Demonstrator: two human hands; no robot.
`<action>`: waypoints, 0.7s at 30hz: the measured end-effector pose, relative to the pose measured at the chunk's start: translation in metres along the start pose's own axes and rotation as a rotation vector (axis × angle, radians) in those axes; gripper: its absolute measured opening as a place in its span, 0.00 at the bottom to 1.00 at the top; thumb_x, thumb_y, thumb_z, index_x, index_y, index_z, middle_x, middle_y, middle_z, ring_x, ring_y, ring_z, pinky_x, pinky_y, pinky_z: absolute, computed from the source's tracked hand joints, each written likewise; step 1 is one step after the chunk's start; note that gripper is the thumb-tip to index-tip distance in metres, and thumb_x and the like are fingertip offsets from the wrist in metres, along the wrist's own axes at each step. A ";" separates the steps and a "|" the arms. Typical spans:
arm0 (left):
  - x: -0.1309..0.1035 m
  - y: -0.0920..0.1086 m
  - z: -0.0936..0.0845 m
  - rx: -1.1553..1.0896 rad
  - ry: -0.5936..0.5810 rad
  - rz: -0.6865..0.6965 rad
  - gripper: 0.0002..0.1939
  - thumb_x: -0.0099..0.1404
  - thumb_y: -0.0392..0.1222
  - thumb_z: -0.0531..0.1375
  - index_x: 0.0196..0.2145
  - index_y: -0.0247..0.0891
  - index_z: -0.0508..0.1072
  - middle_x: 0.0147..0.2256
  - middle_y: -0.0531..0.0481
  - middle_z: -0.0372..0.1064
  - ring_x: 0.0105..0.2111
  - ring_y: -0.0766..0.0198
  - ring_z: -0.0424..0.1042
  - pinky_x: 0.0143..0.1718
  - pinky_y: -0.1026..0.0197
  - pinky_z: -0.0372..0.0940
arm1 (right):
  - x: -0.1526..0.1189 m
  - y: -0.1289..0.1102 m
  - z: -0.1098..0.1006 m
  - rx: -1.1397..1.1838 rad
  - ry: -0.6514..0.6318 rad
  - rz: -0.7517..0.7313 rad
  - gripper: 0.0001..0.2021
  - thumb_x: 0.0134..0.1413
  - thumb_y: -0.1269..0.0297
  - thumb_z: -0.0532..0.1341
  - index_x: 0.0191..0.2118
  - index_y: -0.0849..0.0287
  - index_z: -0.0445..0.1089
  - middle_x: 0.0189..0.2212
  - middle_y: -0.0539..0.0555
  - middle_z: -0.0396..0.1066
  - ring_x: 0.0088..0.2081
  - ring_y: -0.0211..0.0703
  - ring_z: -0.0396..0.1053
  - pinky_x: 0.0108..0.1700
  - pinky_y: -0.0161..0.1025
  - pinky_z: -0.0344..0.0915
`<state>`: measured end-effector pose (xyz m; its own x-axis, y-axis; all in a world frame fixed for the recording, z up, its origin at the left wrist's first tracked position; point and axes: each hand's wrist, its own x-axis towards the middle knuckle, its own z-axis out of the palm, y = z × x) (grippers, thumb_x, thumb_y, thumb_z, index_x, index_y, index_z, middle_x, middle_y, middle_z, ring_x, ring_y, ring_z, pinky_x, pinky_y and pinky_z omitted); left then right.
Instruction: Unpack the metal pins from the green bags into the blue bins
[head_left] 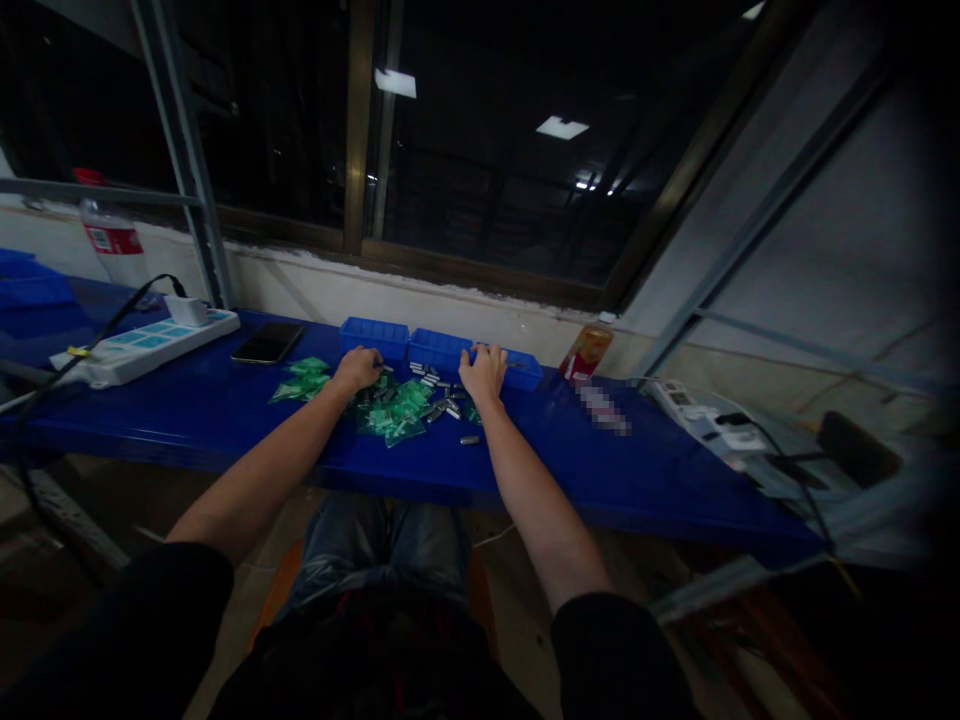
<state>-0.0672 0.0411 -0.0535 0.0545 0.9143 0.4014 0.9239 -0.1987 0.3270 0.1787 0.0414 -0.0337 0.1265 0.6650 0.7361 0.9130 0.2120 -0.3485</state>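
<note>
My left hand (pixel 360 368) is closed, its fingers curled down beside green plastic bags (pixel 401 408) and small metal cylinders (pixel 448 406). What sits between those fingers is too small and dark to make out. My right hand (pixel 485 372) is at the near edge of a blue bin (pixel 525 373), fingers bent together and their tips partly hidden. Between the hands, several cylinders lie loose on the blue table (pixel 555 455), some in a small group below the middle blue bin (pixel 442 347). Another blue bin (pixel 373 333) stands behind my left hand.
More green bags (pixel 304 380) lie left of my left forearm. A phone (pixel 268 342) and a white power strip (pixel 150 347) are farther left, with a large bottle (pixel 112 240) behind. To the right stand a drink bottle (pixel 589 350) and another power strip (pixel 701 415) with cables.
</note>
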 end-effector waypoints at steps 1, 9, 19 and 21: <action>0.001 0.000 0.001 -0.003 0.002 -0.005 0.10 0.53 0.39 0.57 0.35 0.38 0.73 0.33 0.42 0.70 0.37 0.54 0.69 0.41 0.58 0.63 | 0.001 -0.002 -0.001 0.021 0.002 -0.004 0.12 0.51 0.60 0.54 0.35 0.62 0.69 0.37 0.63 0.64 0.44 0.53 0.56 0.45 0.49 0.55; -0.003 0.008 -0.002 -0.060 0.009 -0.027 0.17 0.54 0.31 0.54 0.43 0.38 0.66 0.34 0.44 0.71 0.37 0.56 0.71 0.37 0.60 0.63 | 0.001 -0.032 0.003 0.216 -0.147 -0.188 0.10 0.52 0.61 0.54 0.28 0.58 0.68 0.28 0.55 0.65 0.36 0.46 0.61 0.44 0.44 0.56; 0.000 0.036 -0.006 -0.596 -0.011 0.157 0.10 0.62 0.39 0.51 0.42 0.38 0.62 0.32 0.49 0.69 0.32 0.63 0.69 0.34 0.61 0.62 | -0.003 -0.047 0.005 0.360 -0.466 -0.556 0.08 0.51 0.68 0.56 0.39 0.55 0.65 0.33 0.54 0.67 0.36 0.45 0.63 0.41 0.42 0.60; 0.003 0.037 -0.003 -0.692 -0.042 0.129 0.09 0.62 0.42 0.51 0.40 0.38 0.62 0.31 0.50 0.69 0.30 0.63 0.68 0.32 0.62 0.62 | -0.003 -0.041 0.009 0.405 -0.440 -0.518 0.05 0.53 0.69 0.54 0.36 0.55 0.64 0.31 0.54 0.67 0.36 0.45 0.64 0.41 0.42 0.61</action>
<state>-0.0339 0.0352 -0.0373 0.1754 0.8783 0.4447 0.4564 -0.4728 0.7538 0.1370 0.0373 -0.0266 -0.5184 0.6141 0.5951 0.5906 0.7604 -0.2702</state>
